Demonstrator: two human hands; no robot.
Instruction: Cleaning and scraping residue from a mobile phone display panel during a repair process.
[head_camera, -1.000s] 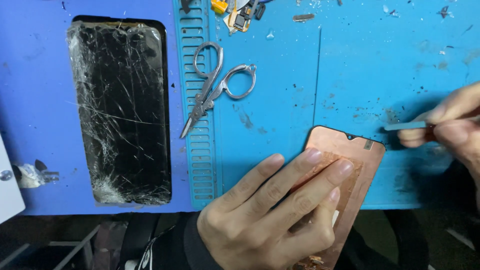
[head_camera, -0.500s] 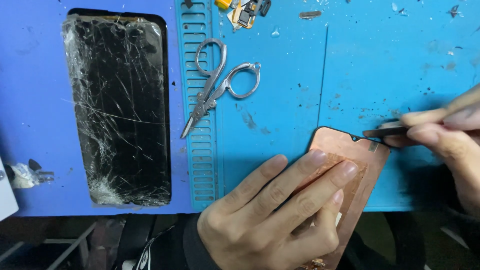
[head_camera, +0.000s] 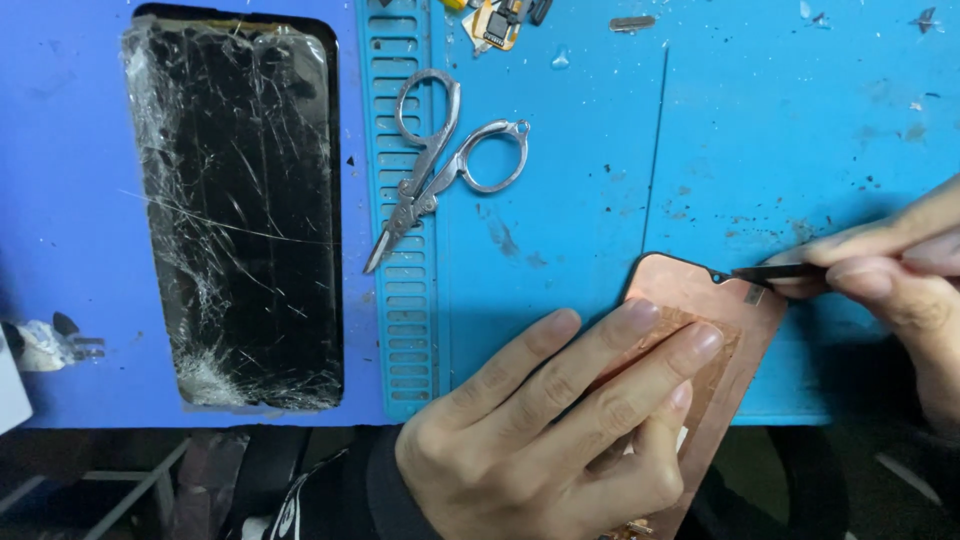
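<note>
My left hand (head_camera: 560, 420) lies flat with spread fingers on a copper-coloured phone panel (head_camera: 725, 305) at the front edge of the blue work mat (head_camera: 600, 200), pressing it down. My right hand (head_camera: 890, 275) pinches a thin dark metal tool (head_camera: 775, 271). The tool's tip touches the panel's top edge beside the small notch. Much of the panel is hidden under my left hand.
A shattered black phone screen (head_camera: 240, 210) lies at the left of the mat. Folding metal scissors (head_camera: 440, 165) rest open on the ribbed strip (head_camera: 405, 330). Small phone parts (head_camera: 495, 18) lie at the top edge. A crumpled scrap (head_camera: 45, 345) sits far left.
My right hand has moved the tool leftward from beside the panel until its tip reached the panel's top edge at the notch. My left hand has stayed on the panel.
</note>
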